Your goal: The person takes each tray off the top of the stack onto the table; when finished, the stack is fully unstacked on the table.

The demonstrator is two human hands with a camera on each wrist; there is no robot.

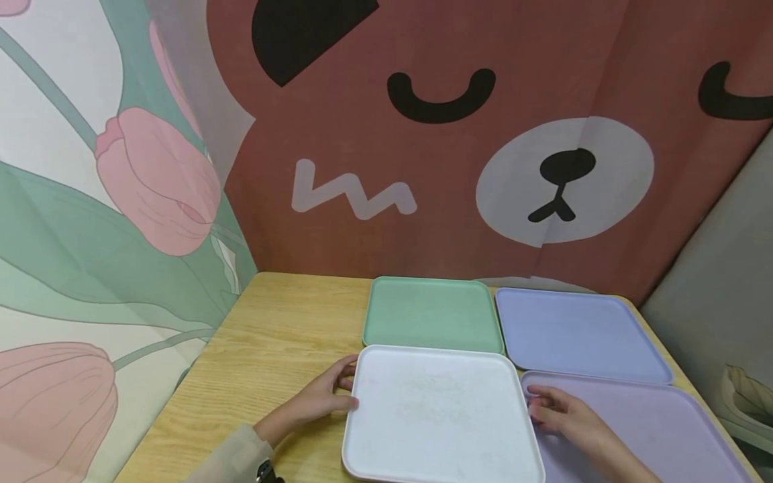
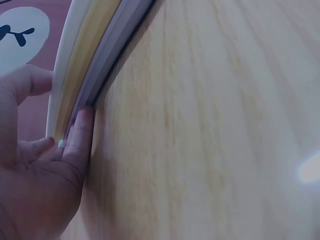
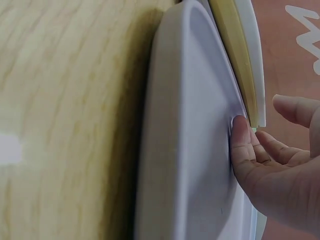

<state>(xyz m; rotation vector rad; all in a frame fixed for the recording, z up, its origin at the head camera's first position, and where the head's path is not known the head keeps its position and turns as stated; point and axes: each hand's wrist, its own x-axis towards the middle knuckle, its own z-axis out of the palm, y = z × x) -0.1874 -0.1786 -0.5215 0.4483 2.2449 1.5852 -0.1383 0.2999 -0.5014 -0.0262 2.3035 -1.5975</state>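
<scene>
A white rectangular tray (image 1: 443, 409) lies in the front middle of the table. In the left wrist view it tops a stack, with a yellow tray (image 2: 82, 60) and a greyish-lavender tray (image 2: 107, 55) showing beneath. My left hand (image 1: 326, 392) is at the stack's left side, thumb touching the white rim and fingers along the edges. On the right, my right hand (image 1: 564, 416) has loosely bent fingers at the stack's side, over a separate lavender tray (image 1: 640, 422). Its thumb stands apart from the white rim in the right wrist view.
A green tray (image 1: 431, 312) lies behind the stack, and a blue tray (image 1: 580, 332) at the back right. Bare wood table (image 1: 272, 335) shows on the left. A printed curtain (image 1: 362, 235) hangs along the table's back edge.
</scene>
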